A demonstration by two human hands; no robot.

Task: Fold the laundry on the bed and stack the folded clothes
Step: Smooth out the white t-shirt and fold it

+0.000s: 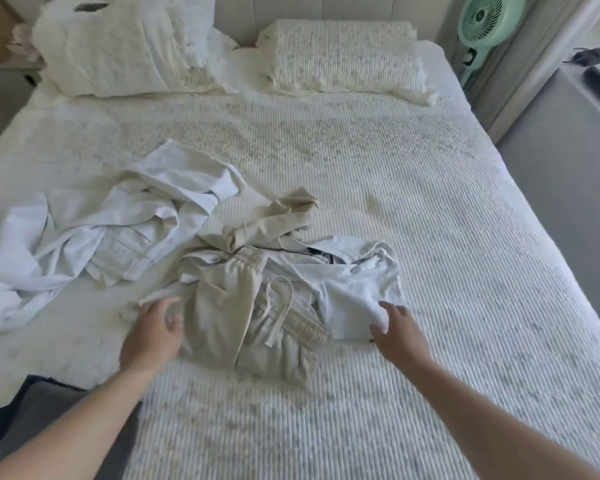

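Observation:
A crumpled pile of laundry lies in the middle of the bed (430, 216). Beige drawstring trousers (222, 313) are in front, with a white T-shirt (354, 292) to their right and another beige garment (278, 216) behind. A heap of white shirts (111, 223) spreads out to the left. My left hand (153, 334) reaches over the left edge of the beige trousers with its fingers spread. My right hand (395, 330) hovers at the near right corner of the white T-shirt, fingers relaxed, gripping nothing that I can see.
Two pillows (340, 57) lie at the head of the bed. A green fan (485, 26) stands beyond the bed's right side beside a grey surface (568, 133) holding a dark object. Something dark grey (39, 410) lies at the bed's near left edge.

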